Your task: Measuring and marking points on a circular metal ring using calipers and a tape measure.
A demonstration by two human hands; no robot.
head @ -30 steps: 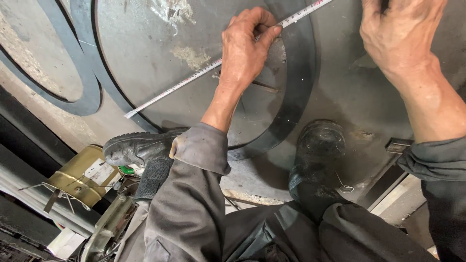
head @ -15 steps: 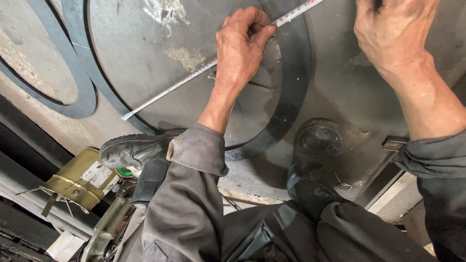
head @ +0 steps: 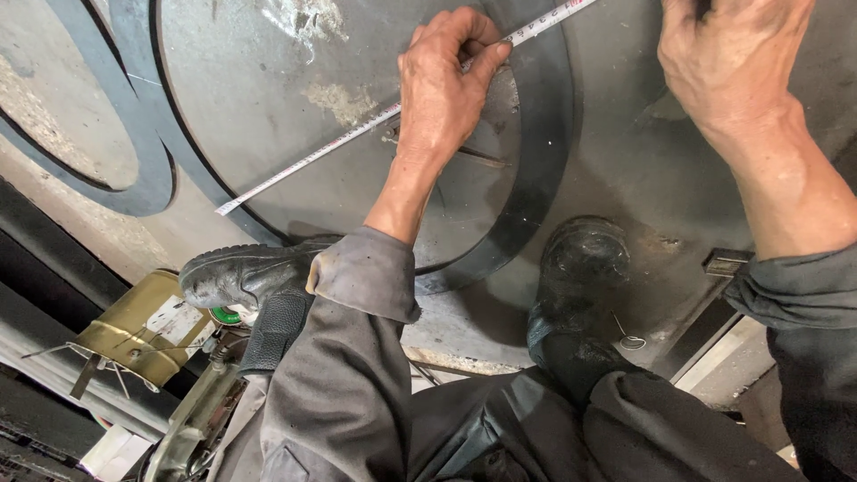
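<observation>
My left hand (head: 444,85) presses down on a long white measuring tape (head: 312,159) that runs diagonally across a large grey steel plate (head: 268,98). The fingers curl over the tape near a dark cut ring (head: 540,170) in the plate. My right hand (head: 728,62) rests at the top right on the plate; its fingertips run out of the picture, so what they grip is hidden. The tape's free end lies at the ring's left edge, above my left boot (head: 241,272).
My right boot (head: 576,268) stands on the plate below the ring. A second dark cut ring (head: 134,192) curves at the far left. An olive-gold metal can (head: 138,330) with a label sits at the lower left beside machine parts and a rail.
The view has drifted slightly; both hands sit a little further left in the picture. The tape stays under my left hand.
</observation>
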